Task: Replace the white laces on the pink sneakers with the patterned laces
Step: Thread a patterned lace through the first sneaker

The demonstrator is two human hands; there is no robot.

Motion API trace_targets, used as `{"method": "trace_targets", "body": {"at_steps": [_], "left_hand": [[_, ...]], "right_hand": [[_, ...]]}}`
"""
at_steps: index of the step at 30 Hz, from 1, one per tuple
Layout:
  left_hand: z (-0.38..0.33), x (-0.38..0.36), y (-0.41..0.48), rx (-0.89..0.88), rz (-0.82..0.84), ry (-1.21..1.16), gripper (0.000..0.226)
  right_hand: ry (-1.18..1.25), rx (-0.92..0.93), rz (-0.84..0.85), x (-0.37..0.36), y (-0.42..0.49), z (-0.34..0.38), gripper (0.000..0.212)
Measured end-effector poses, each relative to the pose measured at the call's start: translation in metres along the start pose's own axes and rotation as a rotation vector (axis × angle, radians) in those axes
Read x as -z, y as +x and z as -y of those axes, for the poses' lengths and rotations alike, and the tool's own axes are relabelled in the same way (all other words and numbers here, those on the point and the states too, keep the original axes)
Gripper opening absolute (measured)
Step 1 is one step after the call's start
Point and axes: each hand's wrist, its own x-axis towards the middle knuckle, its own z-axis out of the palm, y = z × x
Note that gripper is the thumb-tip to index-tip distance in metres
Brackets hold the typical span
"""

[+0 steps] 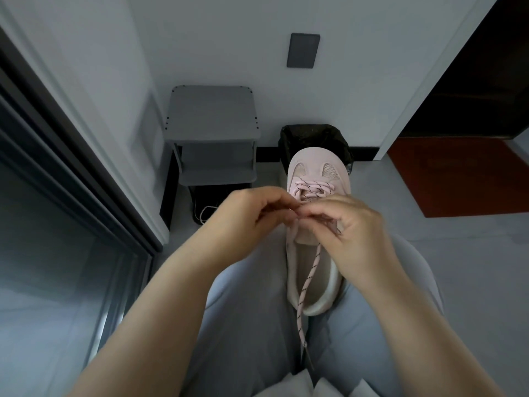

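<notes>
While a pink sneaker (317, 179) rested toe-forward on the person's lap, both hands met over its midfoot eyelets, threading a patterned lace (307, 279). That lace already crossed the lowest eyelets near the toe, and one loose end trailed back over the shoe's opening and down between the knees. The left hand (252, 216) was curled, thumb and forefinger pinched together at the eyelet row, apparently on the lace's other end, though the tip itself was hidden. The right hand (352, 224) was likewise closed in a pinch, fingertips touching the left's and pressing on the tongue or upper; exactly what it gripped could not be told. Soft, light and limp, the cord looked likely to flop unless taken close to its stiff tip, the best place to hold for pushing through a hole. The shoe seemed light and pliable, easily steadied by its upper. Behind stood a grey shelf unit (213, 133) and a black-lined bin (315, 138).
</notes>
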Motion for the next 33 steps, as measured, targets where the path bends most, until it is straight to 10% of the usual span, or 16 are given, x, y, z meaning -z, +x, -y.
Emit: {"method": "trace_targets", "body": {"at_steps": [33], "left_hand": [[0.020, -0.014, -0.006, 0.043, -0.261, 0.308, 0.011]], "right_hand": [[-0.106, -0.169, -0.019, -0.021, -0.005, -0.021, 0.021]]}}
